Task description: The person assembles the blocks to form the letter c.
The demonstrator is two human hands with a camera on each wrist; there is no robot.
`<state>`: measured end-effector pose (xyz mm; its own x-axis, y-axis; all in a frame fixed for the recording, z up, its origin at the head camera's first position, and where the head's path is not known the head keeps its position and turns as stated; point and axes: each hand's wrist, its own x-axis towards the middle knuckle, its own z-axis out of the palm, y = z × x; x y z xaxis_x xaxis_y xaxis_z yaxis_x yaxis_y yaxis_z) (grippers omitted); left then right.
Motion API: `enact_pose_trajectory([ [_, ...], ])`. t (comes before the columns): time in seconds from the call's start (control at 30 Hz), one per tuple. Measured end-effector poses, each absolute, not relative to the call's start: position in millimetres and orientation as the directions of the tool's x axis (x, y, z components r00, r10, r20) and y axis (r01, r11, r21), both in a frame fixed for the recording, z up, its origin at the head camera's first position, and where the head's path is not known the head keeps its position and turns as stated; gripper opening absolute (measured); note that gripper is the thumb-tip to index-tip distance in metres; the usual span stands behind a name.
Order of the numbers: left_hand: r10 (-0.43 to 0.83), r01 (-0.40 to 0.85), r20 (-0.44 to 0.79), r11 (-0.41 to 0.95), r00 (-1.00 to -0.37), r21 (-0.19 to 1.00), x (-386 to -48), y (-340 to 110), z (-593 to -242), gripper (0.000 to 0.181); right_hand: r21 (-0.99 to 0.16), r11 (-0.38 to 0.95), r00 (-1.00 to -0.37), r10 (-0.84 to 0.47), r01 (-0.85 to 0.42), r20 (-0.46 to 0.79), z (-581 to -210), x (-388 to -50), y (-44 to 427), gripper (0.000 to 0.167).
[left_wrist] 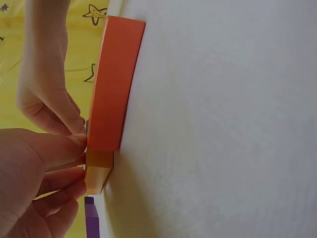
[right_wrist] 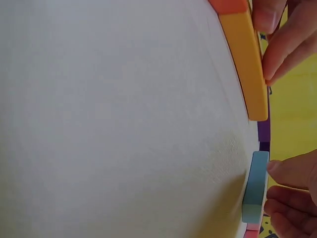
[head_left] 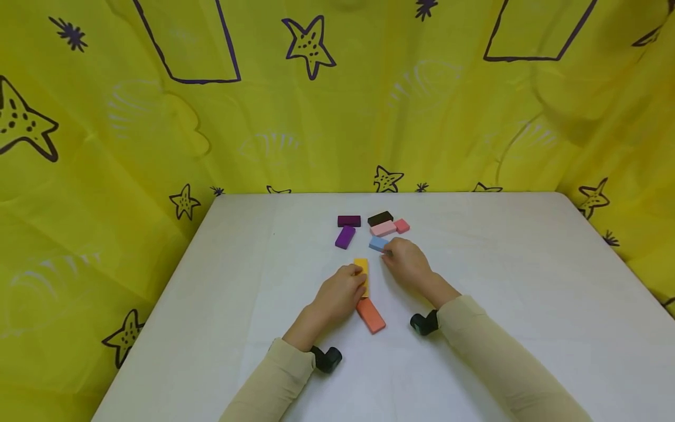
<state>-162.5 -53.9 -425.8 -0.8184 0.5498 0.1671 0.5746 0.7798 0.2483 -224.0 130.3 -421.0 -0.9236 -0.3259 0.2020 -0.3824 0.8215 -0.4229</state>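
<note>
We see the left hand nearly closed around the yellow block, the orange block just beside it, and the right hand pinching the light-blue block, which, we judge, a shallow fingertip grip could let slip.

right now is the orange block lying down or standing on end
Lying down; in the head view, the orange block stretches lengthwise along the table.
</note>
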Motion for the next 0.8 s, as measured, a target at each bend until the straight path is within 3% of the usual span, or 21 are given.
enact_pose_trajectory([
  [0.17, 0.550, 0.574, 0.163, 0.774, -0.819, 0.268, -162.6, -52.9, -425.3, 0.025, -0.358, 0.828, -0.899, -0.366, -0.433, 0.241, -422.3, -237.0, 131.2, 0.008],
  [0.5, 0.541, 0.552, 0.125, 0.780, -0.831, 0.295, -162.8, -53.5, -423.7, 0.029, -0.144, 0.881, -0.891, -0.434, -0.450, 0.132, -417.4, -247.4, 120.7, 0.013],
  [0.8, 0.535, 0.545, 0.123, 0.785, -0.836, 0.296, -164.5, -54.8, -425.0, 0.030, -0.082, 0.875, -0.876, -0.466, -0.477, 0.123, -414.9, -245.7, 116.2, 0.007],
])
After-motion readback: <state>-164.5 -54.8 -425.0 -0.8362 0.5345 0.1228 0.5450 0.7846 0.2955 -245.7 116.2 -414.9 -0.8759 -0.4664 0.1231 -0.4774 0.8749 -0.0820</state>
